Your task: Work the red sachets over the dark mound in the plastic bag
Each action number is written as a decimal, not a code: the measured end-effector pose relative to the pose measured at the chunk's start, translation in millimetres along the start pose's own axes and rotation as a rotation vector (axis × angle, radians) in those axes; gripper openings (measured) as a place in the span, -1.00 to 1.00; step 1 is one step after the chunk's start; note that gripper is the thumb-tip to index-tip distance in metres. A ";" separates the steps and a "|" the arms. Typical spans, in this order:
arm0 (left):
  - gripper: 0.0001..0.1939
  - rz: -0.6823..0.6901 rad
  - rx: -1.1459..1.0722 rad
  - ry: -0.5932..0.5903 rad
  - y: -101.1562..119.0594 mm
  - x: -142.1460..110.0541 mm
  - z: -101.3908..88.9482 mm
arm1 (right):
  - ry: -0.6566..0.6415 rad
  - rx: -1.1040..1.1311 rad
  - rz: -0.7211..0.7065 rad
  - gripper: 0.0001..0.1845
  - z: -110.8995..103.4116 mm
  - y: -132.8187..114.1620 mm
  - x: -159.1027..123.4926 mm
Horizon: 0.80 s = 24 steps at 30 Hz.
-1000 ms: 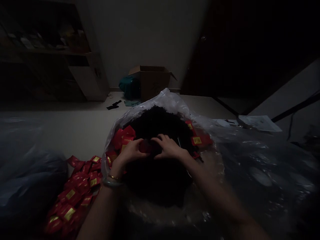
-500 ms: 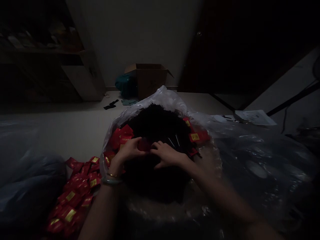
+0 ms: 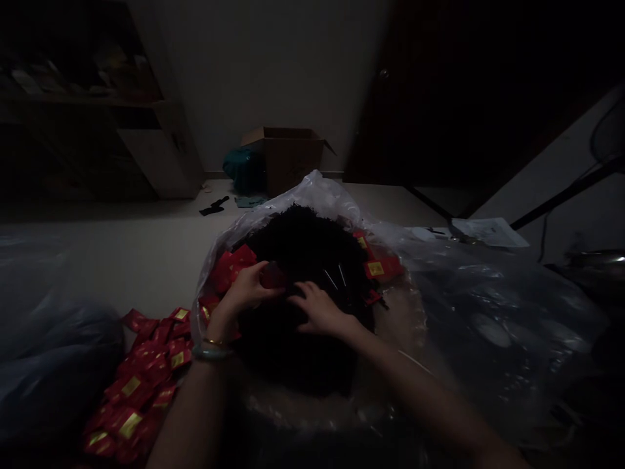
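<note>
Floor [image 3: 146, 251] is pale and smooth, and the room is very dim. Seen from the black loose heap [image 3: 303, 241] in the middle, a brown open cardboard box [image 3: 293, 163] stands at twelve o'clock, near a pale wall [image 3: 273, 71]. A teal rounded bundle [image 3: 244, 169] is just beside it, at eleven o'clock. Dark shelves [image 3: 83, 101] with small objects are at ten o'clock, and a dark door [image 3: 454, 98] with a round knob is at one o'clock. At three to four o'clock there is shiny clear plastic sheeting [image 3: 488, 312].

The black heap lies inside a translucent plastic bag [image 3: 317, 185]. Left hand [image 3: 247, 286] holds a dark red packet [image 3: 273, 277] between thumb and fingers, above this heap. Right hand [image 3: 322, 312] is half open, its fingers a little apart; I cannot tell if it touches the heap. Two thin pale sticks [image 3: 342, 274] lie at its upper right.

Many red shiny packets [image 3: 151, 365] are piled at eight o'clock. Some carry yellow-gold rectangular labels [image 3: 131, 385], but their writing is too small and dark for reading.
</note>
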<state>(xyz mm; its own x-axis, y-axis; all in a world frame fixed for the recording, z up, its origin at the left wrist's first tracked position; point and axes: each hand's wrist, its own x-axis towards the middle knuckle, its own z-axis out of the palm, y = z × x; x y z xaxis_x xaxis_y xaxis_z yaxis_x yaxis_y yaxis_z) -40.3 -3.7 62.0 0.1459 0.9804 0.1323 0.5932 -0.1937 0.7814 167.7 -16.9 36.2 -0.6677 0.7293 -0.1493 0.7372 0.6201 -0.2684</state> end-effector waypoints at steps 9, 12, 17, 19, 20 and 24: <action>-0.56 -0.008 0.039 -0.022 -0.2 1.6 2.4 | -0.075 -0.054 -0.017 -0.10 6.6 -9.5 -2.1; -0.56 -0.008 0.018 -0.029 0.8 2.5 4.2 | 0.023 0.058 0.158 -0.23 -1.6 4.3 8.5; -0.54 0.001 0.025 0.010 0.3 4.9 4.7 | 0.220 0.246 0.221 -0.42 -13.6 24.8 11.2; -0.51 -0.011 0.035 0.050 0.3 6.1 5.1 | 0.198 0.202 0.288 -0.32 -10.7 20.0 8.8; -0.50 -0.017 0.042 0.063 0.5 6.6 5.5 | 0.138 0.169 0.280 -0.22 -7.9 15.4 7.7; -0.49 -0.016 0.072 0.082 1.8 7.3 8.7 | -0.042 -0.009 0.029 -0.12 2.4 -4.3 4.3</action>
<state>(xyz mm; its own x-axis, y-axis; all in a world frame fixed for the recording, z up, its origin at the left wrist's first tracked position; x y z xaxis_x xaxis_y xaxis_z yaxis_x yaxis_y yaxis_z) -31.3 2.8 59.1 0.0722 0.9825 0.1717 0.6507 -0.1768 0.7384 161.4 -17.2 34.4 -0.6500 0.7339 -0.1970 0.7568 0.6020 -0.2547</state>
